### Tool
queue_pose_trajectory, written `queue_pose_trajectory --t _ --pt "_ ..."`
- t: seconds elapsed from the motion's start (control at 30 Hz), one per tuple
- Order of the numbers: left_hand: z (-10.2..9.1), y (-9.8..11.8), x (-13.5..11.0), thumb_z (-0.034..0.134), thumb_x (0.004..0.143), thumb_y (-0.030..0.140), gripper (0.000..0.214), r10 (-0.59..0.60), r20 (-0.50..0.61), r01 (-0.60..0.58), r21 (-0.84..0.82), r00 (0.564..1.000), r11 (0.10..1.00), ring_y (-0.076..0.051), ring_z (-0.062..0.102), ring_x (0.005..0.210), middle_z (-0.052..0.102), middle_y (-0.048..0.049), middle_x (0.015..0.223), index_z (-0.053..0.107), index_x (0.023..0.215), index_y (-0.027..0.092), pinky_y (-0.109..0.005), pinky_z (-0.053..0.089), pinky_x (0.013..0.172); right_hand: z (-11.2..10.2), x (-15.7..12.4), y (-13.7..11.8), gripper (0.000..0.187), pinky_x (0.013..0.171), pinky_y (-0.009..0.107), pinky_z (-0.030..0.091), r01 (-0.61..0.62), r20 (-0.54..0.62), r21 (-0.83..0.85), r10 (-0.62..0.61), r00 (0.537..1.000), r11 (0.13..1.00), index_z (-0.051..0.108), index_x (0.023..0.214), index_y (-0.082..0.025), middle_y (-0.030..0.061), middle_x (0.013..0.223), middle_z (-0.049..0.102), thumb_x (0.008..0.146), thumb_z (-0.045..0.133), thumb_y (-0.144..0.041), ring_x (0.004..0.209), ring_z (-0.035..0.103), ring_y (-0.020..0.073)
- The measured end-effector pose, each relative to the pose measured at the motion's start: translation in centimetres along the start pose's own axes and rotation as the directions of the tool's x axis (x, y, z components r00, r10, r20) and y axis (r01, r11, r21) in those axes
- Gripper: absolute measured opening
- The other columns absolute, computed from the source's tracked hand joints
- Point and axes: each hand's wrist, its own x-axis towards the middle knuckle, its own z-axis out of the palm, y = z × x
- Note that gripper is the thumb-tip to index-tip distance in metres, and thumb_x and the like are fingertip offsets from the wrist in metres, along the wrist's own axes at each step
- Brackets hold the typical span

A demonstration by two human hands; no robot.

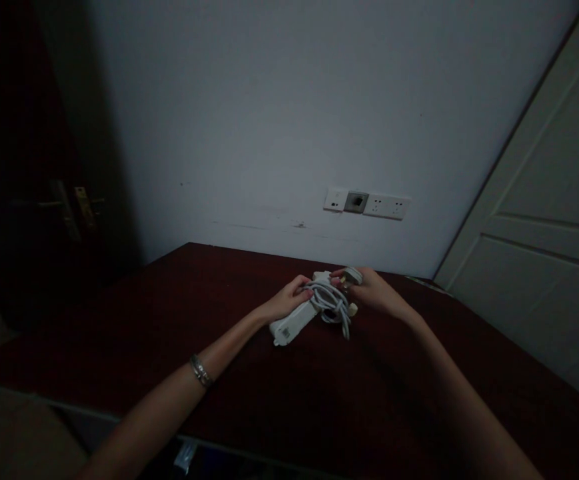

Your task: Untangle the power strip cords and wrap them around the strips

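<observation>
A white power strip [293,323] lies on the dark red table [179,313], its grey-white cord [330,301] coiled around its far end. My left hand [285,301] rests on the strip, fingers curled over the coiled cord. My right hand [372,289] is closed around the cord's white plug [352,275] at the far side of the bundle. A metal bracelet [200,371] sits on my left forearm.
A row of wall sockets [368,203] is mounted on the pale wall behind the table. A white door [544,233] stands at the right. A dark door with a brass handle [76,210] is at the left. The room is dim.
</observation>
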Motion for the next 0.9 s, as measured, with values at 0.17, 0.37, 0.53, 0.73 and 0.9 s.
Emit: queue_pose_trajectory --t 0.17,0.37,0.53,0.73,0.9 --pt "0.0 0.6 -0.4 0.054 0.081 0.039 0.027 0.09 0.146 -0.105 0.097 0.985 0.99 -0.011 0.046 0.077 0.049 -0.0001 0.084 0.046 0.093 0.017 -0.024 0.036 0.07 -1.3 -0.3 -0.4 0.023 0.051 0.022 0.043 -0.023 0.279 0.019 0.017 0.96 1.0 0.066 0.086 -0.012 0.0033 0.068 0.065 0.07 0.049 -0.017 0.055 0.056 0.0126" --pt "0.1 1.3 -0.8 0.055 0.081 0.035 0.025 0.093 0.228 -0.117 0.097 0.969 0.988 -0.012 0.048 0.079 0.051 -0.001 0.086 0.046 0.093 0.016 -0.025 0.037 0.071 -1.8 -0.4 -1.4 0.012 0.052 0.021 0.038 0.059 0.27 -0.193 -0.004 0.963 0.979 0.064 0.067 -0.014 0.003 0.064 0.063 0.063 0.053 -0.012 0.057 0.053 0.0124" --pt "0.1 1.5 -0.7 0.054 0.08 0.037 0.025 0.141 0.154 -0.165 0.154 0.978 0.974 -0.012 0.045 0.076 0.048 0.0003 0.082 0.046 0.091 0.016 -0.024 0.036 0.069 -1.2 -0.3 -2.0 0.022 0.05 0.02 0.04 0.125 0.372 -0.003 -0.115 0.921 0.992 0.065 0.078 -0.012 0.0006 0.064 0.061 0.065 0.048 -0.013 0.053 0.051 0.01" --pt "0.8 1.6 -0.7 0.052 0.081 0.037 0.022 0.15 0.038 -0.155 0.242 0.988 0.958 -0.011 0.043 0.073 0.047 0.002 0.079 0.046 0.088 0.017 -0.023 0.035 0.068 -0.4 -0.1 -1.5 0.041 0.039 0.019 0.04 -0.034 0.298 0.144 -0.01 0.955 0.989 0.064 0.095 -0.011 -0.0014 0.057 0.06 0.06 0.044 -0.009 0.041 0.05 0.009" --pt "1.0 1.9 -0.8 0.05 0.082 0.036 0.021 0.192 -0.038 -0.174 0.273 0.981 0.946 -0.012 0.044 0.075 0.048 0.0011 0.082 0.047 0.09 0.017 -0.025 0.036 0.07 0.0 0.5 -1.6 0.033 0.036 0.018 0.037 -0.135 0.121 0.174 0.115 0.986 0.976 0.067 0.09 -0.009 -0.001 0.051 0.058 0.061 0.051 -0.012 0.038 0.048 0.0083"
